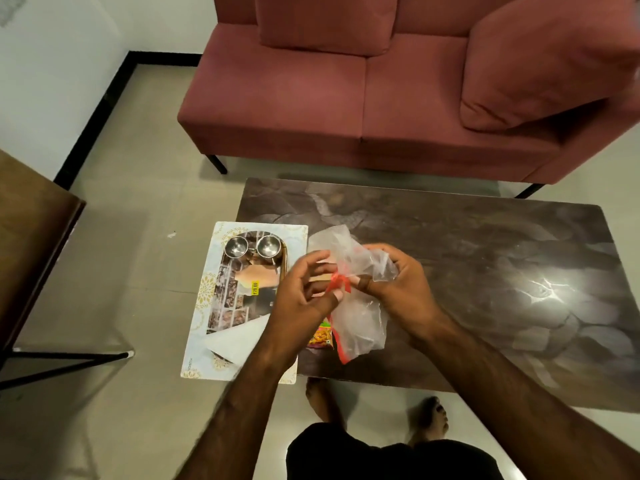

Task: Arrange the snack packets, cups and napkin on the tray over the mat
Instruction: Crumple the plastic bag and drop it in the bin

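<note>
1. While both of your hands are busy above the counter, keep the work over its surface, so anything that slips lands there and not on the floor.
2. Your right hand is closed around the gathered neck of the clear plastic bag; hold that pinch steady and let the bag's body hang down toward the counter.
3. Your left hand is half-curled, its fingers nipping the red tie at the bag's neck. It appears to be a knot or strip, so loosen it with small pulls; the thin film will likely tear if you yank.
4. Watch the snack packet, which shows orange and yellow just below your left wrist, beside the bag's lower part. I cannot tell whether it sits inside the bag or lies on the counter next to it, so support the bag's bottom as the neck opens.
5. The tray already lies on the mat to your left, at the counter's edge. Two steel cups stand side by side at its far end, and the white napkin rests on its near end.
6. Judging by that, the middle of the tray is the free spot for the packets; lay them flat there, clear of cups and napkin.
</note>
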### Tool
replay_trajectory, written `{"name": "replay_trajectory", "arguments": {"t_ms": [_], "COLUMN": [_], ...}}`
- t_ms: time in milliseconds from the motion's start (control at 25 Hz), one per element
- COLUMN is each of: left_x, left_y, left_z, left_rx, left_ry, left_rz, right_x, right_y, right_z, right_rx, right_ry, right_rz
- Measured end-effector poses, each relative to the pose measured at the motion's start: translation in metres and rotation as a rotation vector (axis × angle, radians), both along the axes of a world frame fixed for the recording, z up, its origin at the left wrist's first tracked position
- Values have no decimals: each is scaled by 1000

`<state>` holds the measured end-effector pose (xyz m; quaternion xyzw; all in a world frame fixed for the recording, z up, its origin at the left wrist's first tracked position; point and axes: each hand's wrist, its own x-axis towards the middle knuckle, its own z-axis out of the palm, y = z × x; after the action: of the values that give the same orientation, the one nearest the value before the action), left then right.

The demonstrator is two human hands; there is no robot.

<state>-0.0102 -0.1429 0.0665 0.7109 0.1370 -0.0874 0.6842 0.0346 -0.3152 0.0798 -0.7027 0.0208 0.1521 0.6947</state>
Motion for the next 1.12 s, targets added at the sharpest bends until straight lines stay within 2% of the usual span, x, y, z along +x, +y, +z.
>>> {"name": "replay_trajectory", "arguments": {"t_ms": [80, 160, 320, 400, 440, 520, 640, 720, 760, 880, 1000, 1120], "left_x": [4, 10, 15, 14, 12, 8, -1, -8, -11, -7, 3, 13], "left_y": [-4, -3, -50, -95, -116, -152, -217, -262, -281, -308, -310, -306], "left_z": [8, 15, 30, 35, 37, 36, 33, 30, 30, 28, 28, 32], "left_rx": [161, 201, -185, -262, -241, -105, 278, 459, 484, 423, 272, 182], "left_ry": [-78, -70, 64, 31, 5, -47, -143, -182, -198, -244, -201, -162], "left_rz": [95, 35, -303, -404, -411, -396, -407, -321, -244, -60, -18, -10], "right_x": [1, 3, 10, 10, 10, 12, 10, 2, -2, -14, -18, -16], "right_y": [-22, -43, -108, -140, -154, -179, -224, -245, -254, -277, -304, -317], "right_z": [3, 7, 19, 23, 23, 19, 11, 6, 5, 7, 8, 10], "right_rx": [81, 168, 258, 244, 218, 167, 92, 55, 53, 125, 316, 372], "right_ry": [57, 133, 230, 226, 218, 214, 195, 188, 174, 183, 255, 197], "right_rz": [-69, -115, 24, 82, 54, -89, -298, -374, -388, -304, -120, 57]}}
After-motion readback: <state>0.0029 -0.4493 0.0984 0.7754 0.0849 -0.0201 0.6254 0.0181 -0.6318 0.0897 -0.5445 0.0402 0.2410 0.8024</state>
